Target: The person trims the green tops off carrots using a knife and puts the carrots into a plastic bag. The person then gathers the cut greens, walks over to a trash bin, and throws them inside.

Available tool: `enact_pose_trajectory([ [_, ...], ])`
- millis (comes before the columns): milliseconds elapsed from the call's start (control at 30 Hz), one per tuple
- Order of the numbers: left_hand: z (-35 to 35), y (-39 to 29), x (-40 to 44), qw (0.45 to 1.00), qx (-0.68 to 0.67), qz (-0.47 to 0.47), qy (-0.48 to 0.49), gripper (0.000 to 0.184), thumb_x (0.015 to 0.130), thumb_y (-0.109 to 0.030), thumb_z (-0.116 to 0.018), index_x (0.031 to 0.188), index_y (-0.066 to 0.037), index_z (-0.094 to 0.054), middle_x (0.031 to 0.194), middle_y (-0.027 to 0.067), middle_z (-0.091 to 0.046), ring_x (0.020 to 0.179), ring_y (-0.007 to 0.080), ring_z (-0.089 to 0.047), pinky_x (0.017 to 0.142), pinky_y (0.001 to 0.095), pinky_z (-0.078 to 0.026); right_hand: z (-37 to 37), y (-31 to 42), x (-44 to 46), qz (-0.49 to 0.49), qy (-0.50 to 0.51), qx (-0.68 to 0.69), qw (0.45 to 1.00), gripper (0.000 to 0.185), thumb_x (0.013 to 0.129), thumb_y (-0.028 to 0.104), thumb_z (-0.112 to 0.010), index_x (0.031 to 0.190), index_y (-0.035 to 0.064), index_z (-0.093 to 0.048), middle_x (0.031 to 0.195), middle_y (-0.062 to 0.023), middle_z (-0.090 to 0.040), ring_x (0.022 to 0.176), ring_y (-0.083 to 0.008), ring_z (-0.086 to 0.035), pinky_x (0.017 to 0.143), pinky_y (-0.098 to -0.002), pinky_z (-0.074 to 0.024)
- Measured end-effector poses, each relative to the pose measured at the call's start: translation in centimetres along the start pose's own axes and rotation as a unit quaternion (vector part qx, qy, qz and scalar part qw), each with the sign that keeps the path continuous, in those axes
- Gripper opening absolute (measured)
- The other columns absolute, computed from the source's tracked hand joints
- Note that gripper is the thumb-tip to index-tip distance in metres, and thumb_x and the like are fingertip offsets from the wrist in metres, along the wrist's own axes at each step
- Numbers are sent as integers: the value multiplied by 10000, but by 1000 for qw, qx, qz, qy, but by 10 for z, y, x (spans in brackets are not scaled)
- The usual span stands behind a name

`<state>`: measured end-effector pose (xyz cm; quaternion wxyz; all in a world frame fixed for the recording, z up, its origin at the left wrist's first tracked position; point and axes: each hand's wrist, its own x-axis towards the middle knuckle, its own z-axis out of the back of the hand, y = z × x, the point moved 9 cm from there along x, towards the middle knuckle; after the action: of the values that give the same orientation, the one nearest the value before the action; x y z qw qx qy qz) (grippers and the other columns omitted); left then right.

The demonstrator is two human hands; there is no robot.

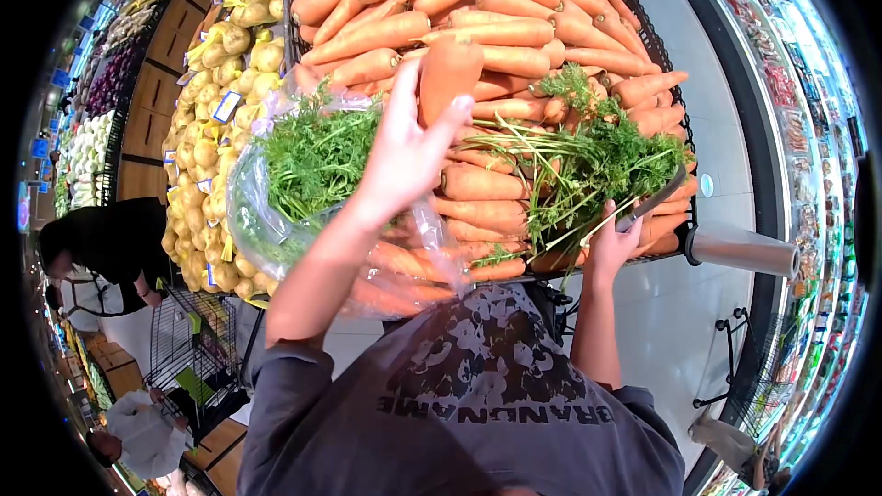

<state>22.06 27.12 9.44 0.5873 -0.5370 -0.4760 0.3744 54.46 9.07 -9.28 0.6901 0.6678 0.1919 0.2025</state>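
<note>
A thick carrot (450, 78) is gripped between the thumb and fingers of my left hand (409, 142), raised over the carrot pile (487, 186). My right hand (614, 237) is closed round the handle of a knife (654, 195), whose blade points up and to the right. Green carrot tops (597, 165) with long stems lie on the carrots just above my right hand. Beneath my left forearm, a clear plastic bag (248, 211) spreads at the left edge of the pile, with leafy greens (317, 161) at its upper part and carrots visible through the lower part.
Bagged potatoes (207, 156) are heaped on the left. A roll of plastic bags (744, 251) juts from the bin's right corner. A wire cart (188, 335) and people stand at the lower left; another person (735, 445) is at the lower right. Shelves line both sides.
</note>
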Motion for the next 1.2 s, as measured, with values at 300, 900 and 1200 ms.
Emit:
enact_pose_trajectory([
  [300, -35, -47, 139, 850, 433, -297, 41, 559, 848, -223, -778, 1354, -83, -587, 1192, 167, -611, 1112, 365, -609, 987, 443, -487, -44, 38, -2, -65, 111, 8, 992, 234, 942, 85, -668, 1145, 29, -566, 759, 62, -455, 601, -38, -447, 495, -225, -368],
  [900, -76, 15, 164, 799, 453, -328, 219, 391, 933, -63, -563, 1312, -121, -640, 1311, 144, -586, 1314, 348, -469, 1126, 474, -384, -17, 57, -14, -70, 21, 77, 994, 443, 986, 53, -489, 1427, 85, -484, 714, 54, -426, 523, -46, -395, 456, -220, -325],
  [1200, -35, -96, 7, 834, 404, -136, 350, 136, 982, -81, -554, 1015, 21, -639, 975, 156, -656, 936, 337, -660, 818, 386, -515, -13, 82, -18, -14, 60, 102, 993, 245, 991, 31, -580, 1230, 67, -543, 843, 35, -524, 566, -27, -415, 481, -207, -326],
])
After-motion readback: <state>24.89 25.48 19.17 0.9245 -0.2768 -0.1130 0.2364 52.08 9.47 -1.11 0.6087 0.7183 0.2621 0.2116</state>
